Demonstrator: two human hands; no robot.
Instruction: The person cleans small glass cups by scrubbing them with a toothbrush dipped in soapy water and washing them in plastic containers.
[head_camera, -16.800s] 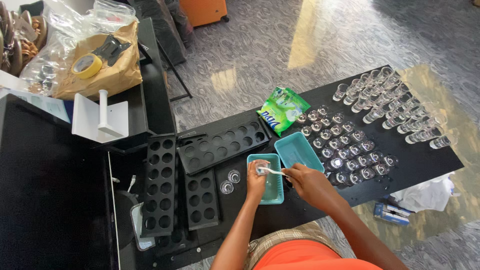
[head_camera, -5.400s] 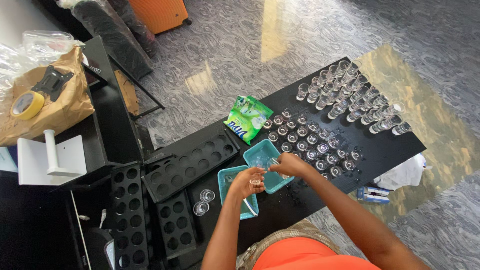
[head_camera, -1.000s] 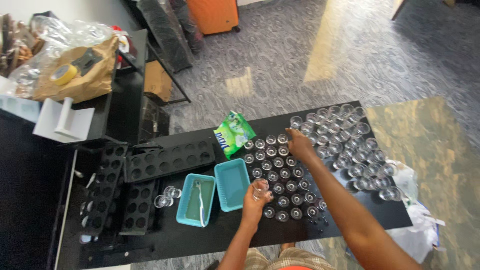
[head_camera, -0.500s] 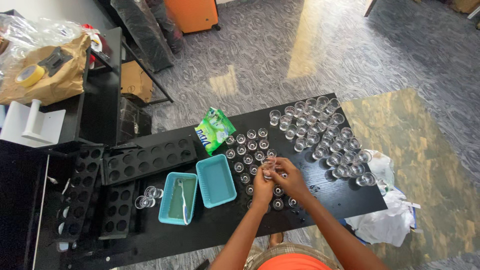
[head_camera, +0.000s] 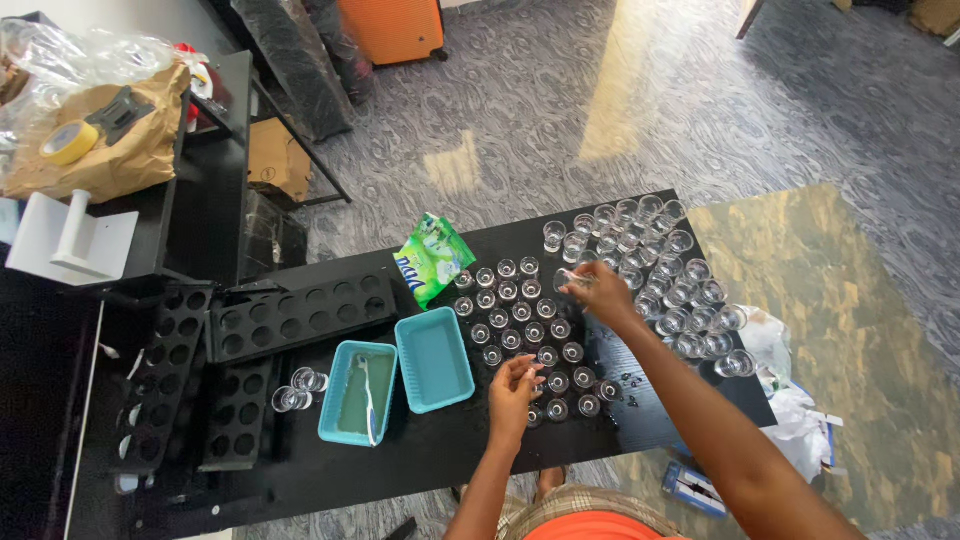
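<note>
Clear glass cups stand in rows on the black table. The right hand reaches to the far side of the group, fingers clamped on one cup. The left hand hovers at the near rows, fingers curled around a small glass. Two teal trays lie just left; a green packet lies farther back.

The small cups look like clear, glossy glass or plastic; the view is too distant to tell which. The tabletop is smooth, matt black. Teal tubs look plastic, the green packet shiny foil, the floor carpet-like.
</note>
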